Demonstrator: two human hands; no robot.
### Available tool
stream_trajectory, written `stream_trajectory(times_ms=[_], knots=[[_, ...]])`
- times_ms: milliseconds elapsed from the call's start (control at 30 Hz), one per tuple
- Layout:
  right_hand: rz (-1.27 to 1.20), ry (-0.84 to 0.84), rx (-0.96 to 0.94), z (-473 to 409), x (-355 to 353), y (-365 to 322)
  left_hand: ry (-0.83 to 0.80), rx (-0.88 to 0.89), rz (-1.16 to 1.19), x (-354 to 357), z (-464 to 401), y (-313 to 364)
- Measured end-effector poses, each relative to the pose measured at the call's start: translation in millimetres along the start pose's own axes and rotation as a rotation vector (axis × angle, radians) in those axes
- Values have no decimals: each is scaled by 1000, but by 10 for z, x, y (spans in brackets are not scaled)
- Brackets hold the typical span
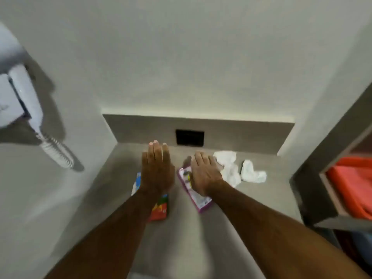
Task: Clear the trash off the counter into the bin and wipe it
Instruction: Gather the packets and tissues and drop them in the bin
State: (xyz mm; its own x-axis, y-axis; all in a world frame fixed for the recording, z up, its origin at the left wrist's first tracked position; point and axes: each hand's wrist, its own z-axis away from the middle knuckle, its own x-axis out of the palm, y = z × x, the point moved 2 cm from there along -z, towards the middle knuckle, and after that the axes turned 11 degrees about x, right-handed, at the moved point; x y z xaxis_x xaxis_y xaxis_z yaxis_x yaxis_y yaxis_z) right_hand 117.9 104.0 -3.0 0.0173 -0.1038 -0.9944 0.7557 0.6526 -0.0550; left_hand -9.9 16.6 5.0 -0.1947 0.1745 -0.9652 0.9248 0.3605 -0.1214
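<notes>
Evidently nothing is cleared yet: we count four pieces of trash on the counter (261, 198). Our left hand (157, 170) hovers flat, fingers together and extended, holding nothing, over a red and blue wrapper (160, 208) that shows on both sides of the wrist. Our right hand (205, 174) is likewise spread flat and empty, over the near end of a purple-edged packet (198, 199); whether the palm touches it we cannot tell. Just right of that hand lie two crumpled white tissues (229, 168) (252, 173), near each other, with something small and dark between them, too blurred to identify.

Remaining, by our judgement: all pickups, the trip to the bin, the wipe. No bin and no cloth in view.

Surface: smooth grey counter in a narrow alcove, low grey backsplash with a dark rectangular plate (189, 137). Pale walls; wall-mounted white hair dryer (22, 97) with coiled cord at left; shelf holding orange-red fabric (354, 184) at right.
</notes>
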Motion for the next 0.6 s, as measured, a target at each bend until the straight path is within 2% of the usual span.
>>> stream_trajectory(times_ms=[67,133,200,233,367,467,533,600], knots=[[92,-228,32,19,362,-62,-275,-54,8,416,209,-74],[103,-356,75,114,631,-86,-572,-82,73,860,462,-206],[101,-331,38,154,723,-186,-800,-92,151,1060,573,-280],[128,-277,-4,141,732,-239,-813,-71,151,1105,580,-310],[164,-250,-81,116,733,-356,-621,-14,213,1110,654,-366],[130,-245,-62,189,798,-386,-448,13,288,1017,786,-357],[-43,-209,17,316,754,-352,-355,-29,397,827,824,-303],[-237,-80,32,641,619,-290,-203,-69,606,533,939,-188]])
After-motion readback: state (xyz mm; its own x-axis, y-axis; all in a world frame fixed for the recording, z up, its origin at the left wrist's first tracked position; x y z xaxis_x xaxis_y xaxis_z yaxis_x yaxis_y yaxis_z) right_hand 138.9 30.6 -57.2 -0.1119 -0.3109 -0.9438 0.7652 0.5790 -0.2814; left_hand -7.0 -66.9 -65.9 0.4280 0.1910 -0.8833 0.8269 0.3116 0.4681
